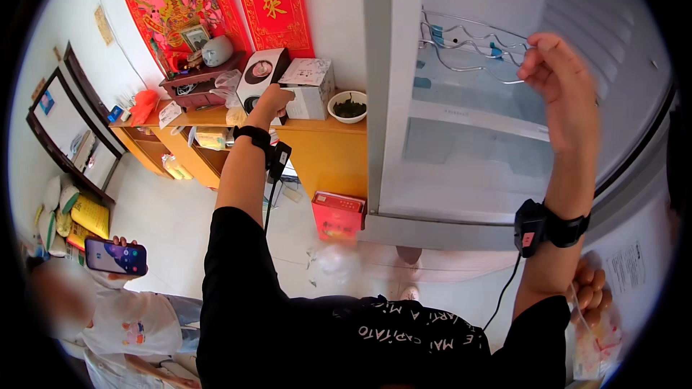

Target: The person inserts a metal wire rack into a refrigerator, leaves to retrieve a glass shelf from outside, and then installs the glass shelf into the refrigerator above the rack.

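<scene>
My left hand point(274, 102) reaches over the wooden cabinet to a white-and-black appliance point(261, 65) and a white box point(311, 102), with its fingers bent; what they hold, if anything, is hidden. On the right, my slightly blurred right hand point(555, 79) has curled fingers at the end of a chrome wavy wire rack point(468, 66) in the open fridge point(447, 180); its exact grip is unclear. A white bowl point(347, 106) of dark leafy food sits right of the box.
Another person point(130, 320) at lower left holds a phone point(115, 256). Stacked sacks point(86, 220) lie by the left wall. A red box point(339, 212) is below the cabinet; a plastic bag point(331, 266) lies on the floor. Eggs point(587, 292) are at lower right.
</scene>
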Motion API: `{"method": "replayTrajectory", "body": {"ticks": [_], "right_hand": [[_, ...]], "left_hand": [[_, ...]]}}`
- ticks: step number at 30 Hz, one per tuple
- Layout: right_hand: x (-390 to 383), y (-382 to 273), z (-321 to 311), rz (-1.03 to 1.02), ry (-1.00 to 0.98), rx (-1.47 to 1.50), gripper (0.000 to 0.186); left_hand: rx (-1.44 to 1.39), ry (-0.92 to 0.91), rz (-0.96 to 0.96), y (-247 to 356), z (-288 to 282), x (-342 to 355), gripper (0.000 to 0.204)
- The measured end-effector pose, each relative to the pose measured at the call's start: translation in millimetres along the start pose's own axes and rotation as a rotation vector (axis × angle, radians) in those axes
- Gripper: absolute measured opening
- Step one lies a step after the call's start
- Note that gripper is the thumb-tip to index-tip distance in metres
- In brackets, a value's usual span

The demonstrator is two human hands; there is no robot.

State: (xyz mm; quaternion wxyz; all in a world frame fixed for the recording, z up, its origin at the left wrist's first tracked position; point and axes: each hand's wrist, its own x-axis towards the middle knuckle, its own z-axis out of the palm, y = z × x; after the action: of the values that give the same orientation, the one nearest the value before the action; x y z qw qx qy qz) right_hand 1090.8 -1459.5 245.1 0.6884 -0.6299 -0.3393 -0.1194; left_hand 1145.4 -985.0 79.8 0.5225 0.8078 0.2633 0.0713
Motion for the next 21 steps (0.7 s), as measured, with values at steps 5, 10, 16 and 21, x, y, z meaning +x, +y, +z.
{"method": "replayTrajectory", "body": {"ticks": [5, 10, 16, 21], "right_hand": [[21.6, 43.8, -15.6, 0.046, -0.008, 0.196, 0.017], [32.6, 90.8, -35.9, -0.012, 0.16, 0.173, 0.015], [39.2, 133.3, -46.9, -0.251, 0.364, -0.031, 0.011], [50.1, 144.2, -52.5, -0.359, 0.409, -0.52, 0.011]], "left_hand": [[-0.037, 0.095, 0.108, 25.2, 10.8, -43.0, 0.049], [-0.376, 0.335, 0.305, 35.6, 27.4, -87.5, 0.045], [-0.664, 0.434, 0.45, 35.7, 91.0, -132.4, 0.023], [-0.627, 0.346, 0.427, 7.0, 117.0, -158.0, 0.023]]}}
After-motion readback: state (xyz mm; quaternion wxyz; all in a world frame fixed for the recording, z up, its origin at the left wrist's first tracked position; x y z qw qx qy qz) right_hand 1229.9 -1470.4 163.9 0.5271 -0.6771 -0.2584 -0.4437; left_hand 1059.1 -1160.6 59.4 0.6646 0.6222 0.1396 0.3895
